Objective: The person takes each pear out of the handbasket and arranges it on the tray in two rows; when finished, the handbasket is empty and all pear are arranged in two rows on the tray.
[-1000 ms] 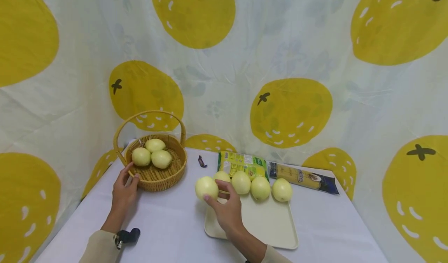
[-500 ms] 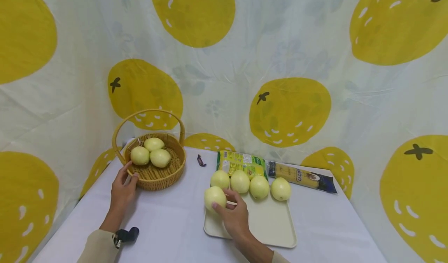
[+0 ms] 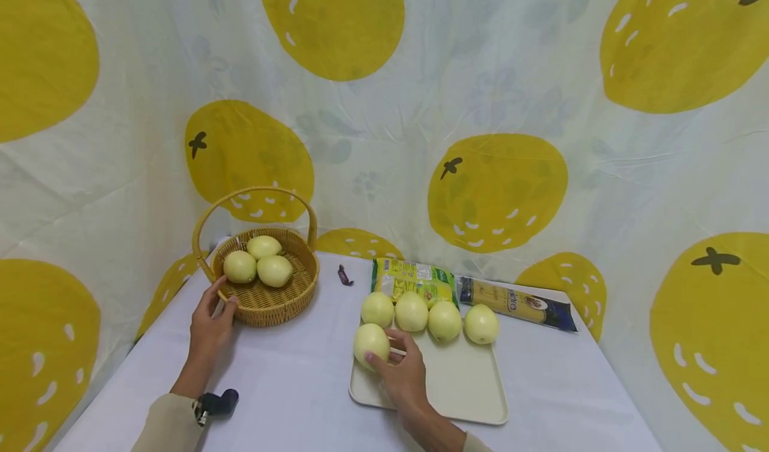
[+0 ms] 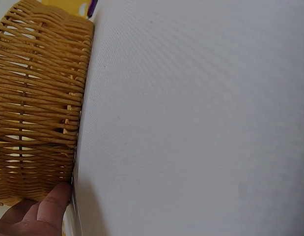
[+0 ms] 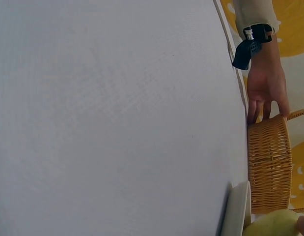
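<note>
My right hand holds a round pale yellow-green fruit between thumb and fingers, low over the left part of the cream tray. Behind it, several similar fruits form a row along the tray's back edge. On the left, my left hand rests against the near side of a wicker basket with a tall handle. Its fingers touch the woven wall in the left wrist view. Three pale fruits sit inside the basket. The right wrist view shows the held fruit only in part.
Behind the fruit row lies a green and yellow bag. A long pasta packet lies to its right. A small dark-wrapped candy sits between basket and bag. A fruit-printed curtain stands behind the white-covered table.
My right hand has carried the fruit rightward and down, from beside the tray's left edge to low over the tray. My left hand stays at the basket.
</note>
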A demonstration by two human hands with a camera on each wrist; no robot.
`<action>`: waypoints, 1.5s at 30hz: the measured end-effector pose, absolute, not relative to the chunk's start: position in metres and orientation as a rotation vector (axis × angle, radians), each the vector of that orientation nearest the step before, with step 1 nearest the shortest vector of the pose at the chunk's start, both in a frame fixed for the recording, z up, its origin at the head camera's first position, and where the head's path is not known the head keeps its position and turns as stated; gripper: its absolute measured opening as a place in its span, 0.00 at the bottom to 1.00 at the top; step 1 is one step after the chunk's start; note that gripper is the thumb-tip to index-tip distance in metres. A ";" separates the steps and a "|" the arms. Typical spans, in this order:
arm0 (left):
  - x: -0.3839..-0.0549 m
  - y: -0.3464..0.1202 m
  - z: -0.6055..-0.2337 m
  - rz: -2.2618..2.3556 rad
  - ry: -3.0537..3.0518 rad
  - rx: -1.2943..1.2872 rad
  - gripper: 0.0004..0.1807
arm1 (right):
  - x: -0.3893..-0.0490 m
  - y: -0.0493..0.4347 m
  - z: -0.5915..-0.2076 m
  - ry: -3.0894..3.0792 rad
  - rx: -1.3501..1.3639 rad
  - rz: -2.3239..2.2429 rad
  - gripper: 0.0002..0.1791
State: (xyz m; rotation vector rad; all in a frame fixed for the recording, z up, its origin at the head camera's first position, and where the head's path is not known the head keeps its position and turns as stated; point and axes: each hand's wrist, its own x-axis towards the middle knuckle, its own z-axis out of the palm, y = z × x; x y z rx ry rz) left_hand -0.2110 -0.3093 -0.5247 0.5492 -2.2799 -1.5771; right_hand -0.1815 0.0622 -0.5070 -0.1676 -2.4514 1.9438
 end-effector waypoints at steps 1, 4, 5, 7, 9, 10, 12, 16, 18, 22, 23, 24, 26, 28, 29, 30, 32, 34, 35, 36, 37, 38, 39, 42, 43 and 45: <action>-0.211 -0.309 -0.525 -1.578 -2.279 0.549 0.34 | -0.181 0.063 -0.507 -2.455 -0.163 1.948 0.31; -0.212 -0.309 -0.525 -1.578 -2.280 0.545 0.34 | -0.181 0.065 -0.506 -2.468 -0.161 1.958 0.30; -0.212 -0.310 -0.525 -1.579 -2.278 0.544 0.34 | -0.181 0.066 -0.506 -2.478 -0.162 1.954 0.30; -0.212 -0.309 -0.525 -1.569 -2.278 0.543 0.34 | -0.181 0.069 -0.505 -2.490 -0.163 1.947 0.30; -0.212 -0.309 -0.525 -1.566 -2.279 0.542 0.34 | -0.180 0.070 -0.504 -2.488 -0.155 1.938 0.30; -0.212 -0.310 -0.525 -1.565 -2.279 0.544 0.34 | -0.180 0.071 -0.503 -2.482 -0.148 1.936 0.31; -0.212 -0.311 -0.525 -1.557 -2.278 0.548 0.34 | -0.180 0.071 -0.502 -2.464 -0.134 1.927 0.31; -0.212 -0.312 -0.524 -1.558 -2.272 0.557 0.34 | -0.183 0.072 -0.500 -2.409 -0.105 1.919 0.31; -0.212 -0.312 -0.524 -1.559 -2.265 0.557 0.34 | -0.185 0.072 -0.498 -2.386 -0.084 1.910 0.31; -0.212 -0.311 -0.524 -1.573 -2.253 0.548 0.34 | -0.189 0.069 -0.489 -2.356 0.003 1.864 0.31; -0.212 -0.311 -0.524 -1.577 -2.249 0.546 0.33 | -0.190 0.067 -0.486 -2.352 0.031 1.849 0.31; -0.212 -0.310 -0.524 -1.577 -2.248 0.546 0.33 | -0.190 0.065 -0.482 -2.341 0.061 1.844 0.31; -0.213 -0.310 -0.524 -1.576 -2.250 0.542 0.33 | -0.192 0.060 -0.476 -2.312 0.115 1.848 0.32; -0.213 -0.310 -0.525 -1.571 -2.255 0.541 0.33 | -0.194 0.054 -0.470 -2.286 0.162 1.865 0.33; -0.213 -0.310 -0.525 -1.568 -2.256 0.541 0.33 | -0.195 0.049 -0.467 -2.271 0.183 1.878 0.33; -0.213 -0.311 -0.525 -1.567 -2.257 0.540 0.33 | -0.196 0.045 -0.464 -2.261 0.202 1.888 0.33; -0.213 -0.311 -0.526 -1.565 -2.256 0.537 0.33 | -0.198 0.034 -0.457 -2.248 0.241 1.907 0.34; -0.213 -0.311 -0.526 -1.564 -2.255 0.538 0.33 | -0.199 0.023 -0.451 -2.229 0.290 1.919 0.35; -0.213 -0.311 -0.526 -1.564 -2.253 0.538 0.33 | -0.200 0.016 -0.448 -2.222 0.312 1.923 0.35; -0.213 -0.311 -0.526 -1.566 -2.252 0.540 0.33 | -0.201 0.010 -0.445 -2.217 0.336 1.923 0.36; -0.213 -0.311 -0.526 -1.566 -2.252 0.541 0.33 | -0.202 0.003 -0.442 -2.209 0.358 1.926 0.36; -0.213 -0.311 -0.526 -1.569 -2.252 0.543 0.33 | -0.203 -0.004 -0.441 -2.204 0.377 1.924 0.37; -0.213 -0.310 -0.526 -1.572 -2.252 0.543 0.34 | -0.204 -0.010 -0.440 -2.199 0.394 1.921 0.37; -0.212 -0.310 -0.526 -1.577 -2.248 0.536 0.34 | -0.207 -0.031 -0.438 -2.187 0.425 1.915 0.38; -0.212 -0.310 -0.526 -1.577 -2.249 0.531 0.34 | -0.210 -0.038 -0.438 -2.181 0.433 1.910 0.38; -0.213 -0.309 -0.526 -1.579 -2.250 0.523 0.34 | -0.215 -0.050 -0.439 -2.163 0.453 1.903 0.38</action>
